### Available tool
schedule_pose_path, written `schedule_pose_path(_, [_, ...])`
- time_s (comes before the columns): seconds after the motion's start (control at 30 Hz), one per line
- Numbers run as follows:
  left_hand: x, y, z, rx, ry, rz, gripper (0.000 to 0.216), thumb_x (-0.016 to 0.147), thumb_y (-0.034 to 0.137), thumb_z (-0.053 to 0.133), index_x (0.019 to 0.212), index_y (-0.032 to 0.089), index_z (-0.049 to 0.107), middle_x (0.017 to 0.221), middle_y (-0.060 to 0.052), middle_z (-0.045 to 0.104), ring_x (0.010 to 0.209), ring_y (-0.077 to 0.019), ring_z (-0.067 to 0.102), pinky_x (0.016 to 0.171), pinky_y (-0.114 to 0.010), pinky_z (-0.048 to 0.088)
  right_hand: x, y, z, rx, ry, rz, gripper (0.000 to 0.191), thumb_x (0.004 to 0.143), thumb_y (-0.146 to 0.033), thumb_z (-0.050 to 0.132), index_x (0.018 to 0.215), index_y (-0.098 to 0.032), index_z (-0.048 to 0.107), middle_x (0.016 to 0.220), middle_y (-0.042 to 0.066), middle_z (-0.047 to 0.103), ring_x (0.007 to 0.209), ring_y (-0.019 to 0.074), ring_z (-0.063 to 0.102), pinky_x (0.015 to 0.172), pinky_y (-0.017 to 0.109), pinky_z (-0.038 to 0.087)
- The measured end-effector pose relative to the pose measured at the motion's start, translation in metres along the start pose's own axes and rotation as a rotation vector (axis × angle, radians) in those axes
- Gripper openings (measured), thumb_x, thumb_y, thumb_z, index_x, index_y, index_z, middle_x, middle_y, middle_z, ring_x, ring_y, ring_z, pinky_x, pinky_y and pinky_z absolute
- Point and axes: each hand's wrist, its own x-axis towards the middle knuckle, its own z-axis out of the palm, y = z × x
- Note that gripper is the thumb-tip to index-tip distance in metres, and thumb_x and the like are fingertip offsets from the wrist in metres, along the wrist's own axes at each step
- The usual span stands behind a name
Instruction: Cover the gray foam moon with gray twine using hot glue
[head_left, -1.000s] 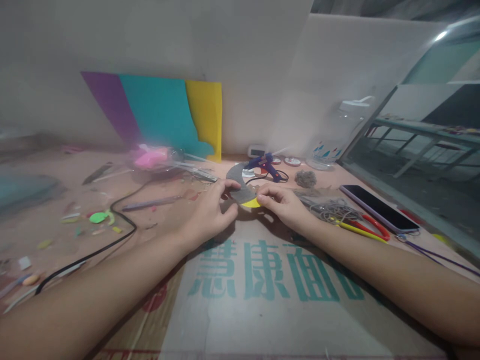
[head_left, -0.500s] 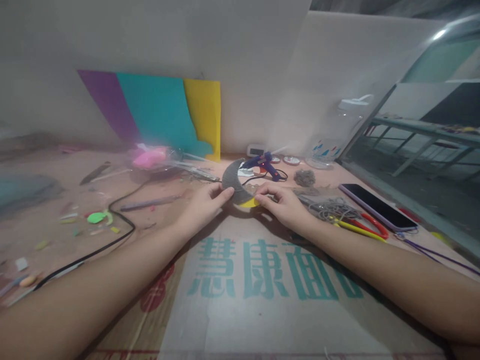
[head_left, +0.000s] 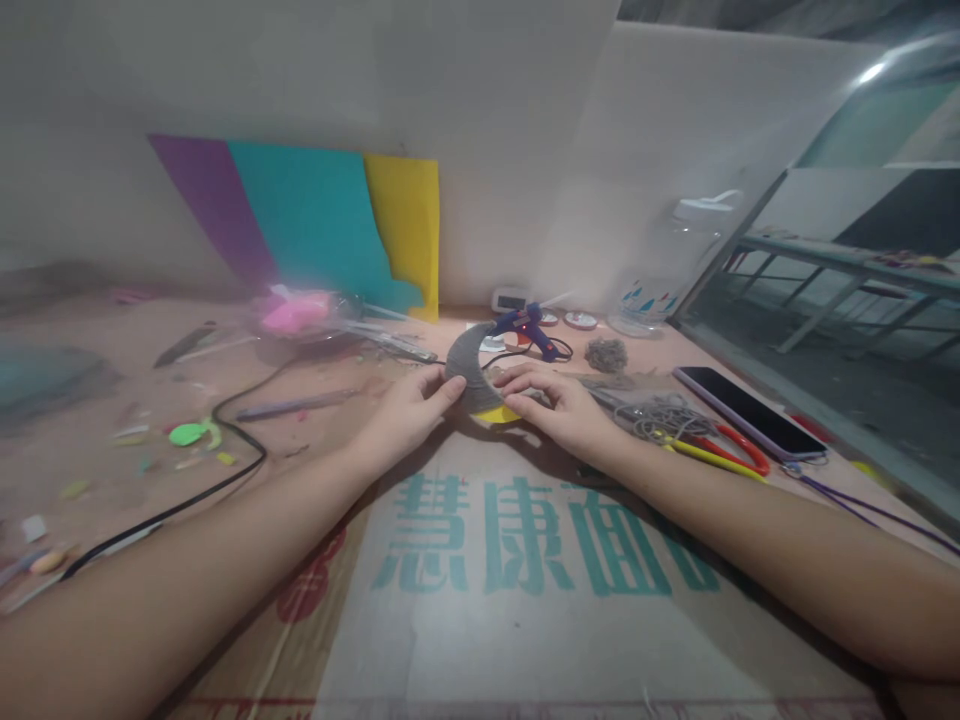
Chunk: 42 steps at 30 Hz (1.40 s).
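A crescent moon shape [head_left: 469,372], wrapped in grey yarn with a bare yellow tip at its lower right, is held up over the cardboard. My left hand [head_left: 416,405] pinches its outer left edge, thumb in front and fingers behind. At the lower yellow end is my right hand [head_left: 562,405], its thumb and forefinger bent around the tip; the other fingers are partly hidden. Just behind the crescent lies a blue hot glue gun [head_left: 531,325] with a small red light. A ball of grey yarn [head_left: 606,354] sits to its right.
Printed cardboard [head_left: 510,640] covers the near table. Right stand tangled grey yarn [head_left: 652,415], red-and-yellow-handled scissors [head_left: 724,455], a phone [head_left: 750,412] and a clear bottle [head_left: 660,265]. Coloured foam sheets [head_left: 307,215] lean behind. A black cable [head_left: 247,465], a pink bundle [head_left: 296,312] and scraps lie left.
The right thumb and fingers have shifted slightly left and spread more around the yellow tip. The crescent has turned a little, while the left hand keeps its grip.
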Motion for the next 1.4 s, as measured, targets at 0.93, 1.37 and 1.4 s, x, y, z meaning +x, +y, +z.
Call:
schedule_pose_path(0.93, [0.001,-0.003,0.001,-0.040,-0.023,0.016,0.040,0.088,0.049,0.056,0.109,0.017,0.066,0.116,-0.008,0.070,0.109,-0.0264,0.062,0.092,-0.036,0.048,0.000,0.010,-0.003,0.068,0.260,0.194,0.023,0.088,-0.040,0.058,0.081,-0.019,0.060,0.083,0.002,0.064,0.080,0.0167,0.058,0.077,0.030,0.046])
schedule_pose_path(1.37, [0.000,0.001,0.001,0.044,-0.010,0.007,0.037,0.088,0.049,0.055,0.103,0.017,0.065,0.107,-0.007,0.071,0.099,-0.0232,0.063,0.085,-0.032,0.048,-0.002,0.012,-0.002,-0.091,0.220,-0.015,0.009,0.086,-0.026,0.063,0.080,-0.020,0.061,0.086,0.004,0.066,0.087,0.0189,0.062,0.084,0.036,0.048])
schedule_pose_path(1.4, [0.000,0.002,0.001,0.057,-0.011,0.008,0.036,0.088,0.049,0.055,0.100,0.016,0.065,0.103,-0.006,0.071,0.097,-0.0227,0.063,0.084,-0.032,0.047,-0.003,0.009,-0.002,-0.146,0.205,-0.108,0.010,0.087,-0.025,0.063,0.079,-0.020,0.062,0.088,0.004,0.066,0.089,0.0193,0.062,0.085,0.037,0.048])
